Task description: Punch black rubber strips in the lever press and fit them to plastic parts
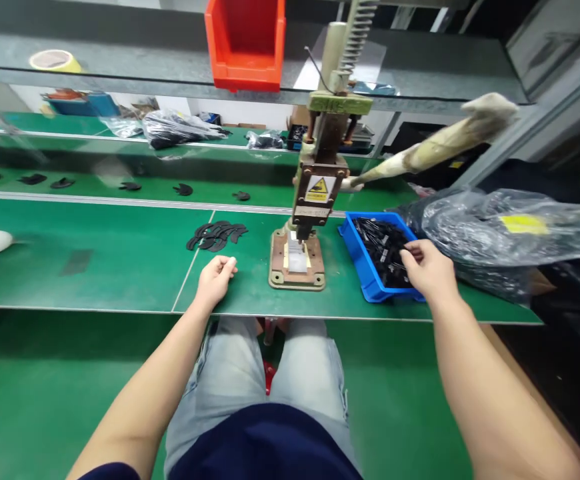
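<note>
Stretching sideways — green bench (130, 260), grey shelf (140, 43)

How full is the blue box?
It's not empty: many small black parts spread across the blue box, hiding its floor. I can't tell how deep they go.

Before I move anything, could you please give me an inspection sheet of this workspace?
Surface: green bench top, with a dark patch toward the left.
Job's things: upright press; blue bin of small black parts to its right; pile of flat, curved black pieces to its left.
Clutter: large plastic bag beyond the bin; red bin on the shelf.
Hands: left hand curled near the pile; right hand at the small black parts; cannot tell whether either holds anything.
Cables: nothing seen on the bench top.
Surroundings: spaced black pieces on a green strip behind the bench.
</note>
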`<state>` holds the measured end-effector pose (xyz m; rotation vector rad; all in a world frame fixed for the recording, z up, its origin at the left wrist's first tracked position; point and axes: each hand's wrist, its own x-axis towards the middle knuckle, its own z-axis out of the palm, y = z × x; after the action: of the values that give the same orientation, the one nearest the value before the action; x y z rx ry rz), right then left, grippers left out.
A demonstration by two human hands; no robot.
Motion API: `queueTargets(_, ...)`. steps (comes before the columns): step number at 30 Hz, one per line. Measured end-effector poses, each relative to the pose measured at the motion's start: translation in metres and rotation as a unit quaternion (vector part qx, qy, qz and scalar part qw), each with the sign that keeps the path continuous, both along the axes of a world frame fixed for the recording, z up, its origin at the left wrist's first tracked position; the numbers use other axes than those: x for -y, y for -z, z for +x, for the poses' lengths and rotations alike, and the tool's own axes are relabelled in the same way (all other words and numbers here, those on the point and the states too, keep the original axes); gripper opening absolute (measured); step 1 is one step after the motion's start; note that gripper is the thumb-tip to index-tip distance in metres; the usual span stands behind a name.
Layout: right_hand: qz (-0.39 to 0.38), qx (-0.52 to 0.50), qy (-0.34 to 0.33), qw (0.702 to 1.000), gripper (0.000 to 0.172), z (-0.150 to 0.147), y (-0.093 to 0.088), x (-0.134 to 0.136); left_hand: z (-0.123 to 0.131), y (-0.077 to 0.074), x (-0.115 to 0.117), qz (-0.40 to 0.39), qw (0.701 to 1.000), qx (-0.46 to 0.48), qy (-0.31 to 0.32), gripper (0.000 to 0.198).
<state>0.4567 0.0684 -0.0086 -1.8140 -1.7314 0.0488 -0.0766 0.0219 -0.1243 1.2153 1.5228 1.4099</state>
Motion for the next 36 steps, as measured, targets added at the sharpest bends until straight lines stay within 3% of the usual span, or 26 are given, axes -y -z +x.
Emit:
queueTargets(2,0.083,-0.044,-0.091,0.991,0.024,-0.030,-0.005,0.023,0.006,-0.001,0.003,0.012,1.000,-0.013,-0.015,0.045)
queueTargets(5,0.116,-0.071,-0.219,0.966,0.026,-0.086,-0.002,0.060,0.031,-0.016,0.020,0.064,0.997,-0.036,0.010,0.033)
queueTargets(9,0.129,-0.148,-0.288,0.937,0.047,-0.149,0.016,0.101,0.077,-0.053,0.055,0.188,0.966,-0.099,0.148,0.020)
queueTargets(13,0.120,-0.210,-0.323,0.915,0.058,-0.183,0.034,0.123,0.105,-0.080,0.077,0.268,0.922,-0.127,0.250,0.032)
queueTargets(19,0.113,-0.235,-0.351,0.899,0.059,-0.196,0.042,0.126,0.106,-0.086,0.086,0.290,0.909,-0.137,0.265,0.033)
queueTargets(23,0.119,-0.219,-0.360,0.899,0.062,-0.194,0.044,0.124,0.107,-0.086,0.084,0.256,0.922,-0.112,0.270,0.022)
queueTargets(25,0.133,-0.188,-0.370,0.900,0.065,-0.192,0.043,0.121,0.110,-0.088,0.083,0.165,0.943,-0.074,0.280,0.014)
queueTargets(27,0.153,-0.141,-0.391,0.896,0.068,-0.192,0.043,0.118,0.112,-0.088,0.081,0.033,0.951,-0.003,0.307,0.024)
queueTargets(29,0.166,-0.099,-0.415,0.889,0.070,-0.191,0.041,0.115,0.114,-0.085,0.077,-0.082,0.930,0.074,0.350,0.034)
queueTargets(31,0.160,-0.071,-0.431,0.885,0.070,-0.189,0.039,0.111,0.114,-0.080,0.068,-0.131,0.904,0.125,0.387,0.040)
queueTargets(33,0.142,-0.055,-0.427,0.891,0.068,-0.184,0.034,0.105,0.112,-0.073,0.053,-0.122,0.902,0.146,0.387,0.043)
queueTargets(36,0.153,-0.060,-0.368,0.915,0.057,-0.168,0.016,0.088,0.107,-0.062,0.017,-0.059,0.936,0.143,0.316,0.053)
